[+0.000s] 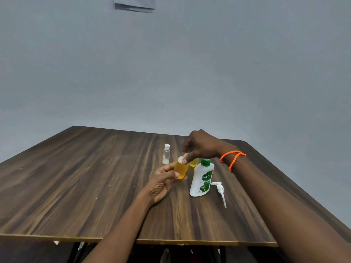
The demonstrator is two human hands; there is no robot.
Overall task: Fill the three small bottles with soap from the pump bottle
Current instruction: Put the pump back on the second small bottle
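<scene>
My left hand (163, 180) grips a small bottle (181, 170) full of yellow soap, held tilted above the table. My right hand (200, 147) pinches the white cap (184, 156) at that bottle's neck. A second yellow-filled small bottle (194, 162) stands behind, mostly hidden by my right hand. A third small bottle (166, 154), clear with a white cap and almost empty, stands to the left. The white and green soap bottle (202, 178) stands to the right with its pump off. The pump head (220, 190) lies on the table beside it.
The wooden table (85, 177) has its front edge near me and its far edge against a grey wall. An orange bracelet (233, 158) circles my right wrist. A paper sheet (134, 4) hangs on the wall.
</scene>
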